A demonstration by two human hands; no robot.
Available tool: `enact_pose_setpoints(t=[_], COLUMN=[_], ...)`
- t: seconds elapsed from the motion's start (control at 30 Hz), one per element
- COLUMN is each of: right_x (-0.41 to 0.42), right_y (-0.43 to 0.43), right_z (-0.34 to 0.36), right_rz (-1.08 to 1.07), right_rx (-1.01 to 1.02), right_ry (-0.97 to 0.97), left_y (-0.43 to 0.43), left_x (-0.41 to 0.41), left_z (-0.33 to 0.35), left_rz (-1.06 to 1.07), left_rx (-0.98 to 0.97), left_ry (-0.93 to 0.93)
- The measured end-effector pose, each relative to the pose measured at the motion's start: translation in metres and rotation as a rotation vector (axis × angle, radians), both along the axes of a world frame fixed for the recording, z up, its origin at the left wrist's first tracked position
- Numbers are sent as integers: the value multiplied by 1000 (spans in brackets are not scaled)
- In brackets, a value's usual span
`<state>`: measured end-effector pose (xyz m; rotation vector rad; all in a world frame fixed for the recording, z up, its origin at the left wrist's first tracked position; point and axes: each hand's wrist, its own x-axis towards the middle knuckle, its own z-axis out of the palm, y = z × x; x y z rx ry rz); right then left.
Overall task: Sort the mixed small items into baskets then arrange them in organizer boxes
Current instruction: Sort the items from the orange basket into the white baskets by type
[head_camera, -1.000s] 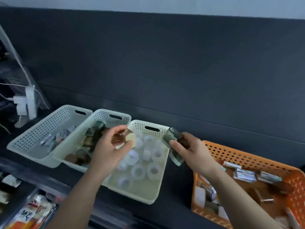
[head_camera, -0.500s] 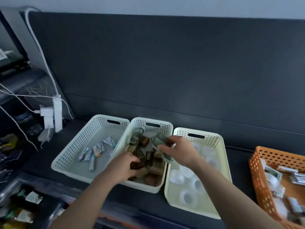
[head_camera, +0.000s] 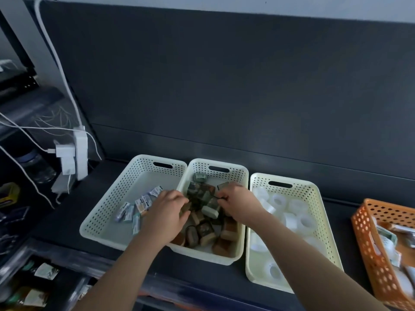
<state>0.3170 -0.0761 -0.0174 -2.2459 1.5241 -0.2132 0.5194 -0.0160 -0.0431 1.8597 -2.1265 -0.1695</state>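
Two hands, left hand, right hand, curled among blocky packets (grip unclear), perforated basket

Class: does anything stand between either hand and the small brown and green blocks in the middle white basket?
Nothing visible does. The left hand and the right hand are both down in the open-topped middle basket, their fingers among the blocks. Whether either grips one cannot be told.

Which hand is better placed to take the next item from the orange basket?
The right hand, probably. Both hands are in the middle basket, but the orange basket lies to the right; the left hand would have to cross over.
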Motion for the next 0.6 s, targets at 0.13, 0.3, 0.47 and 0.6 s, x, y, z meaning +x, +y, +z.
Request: enact_pose_setpoints(t=[0.13, 0.3, 0.47, 0.6], right_x=[-15, -77, -176, -268], right_y=[18, 52, 92, 116], right_z=[10, 28, 42, 44], right_rz=[-58, -156, -334, -473], right_rx=[-41, -118, -177, -178], right_ry=[-61, -135, -140, -99], left_y=[-4, -5, -4, -4], left_x=[-5, -55, -155, -247], left_z=[9, 37, 57, 53], left_rz=[15, -89, -341, -513], left_rx=[-30, -132, -94, -11], left_ry=[13, 95, 251, 312])
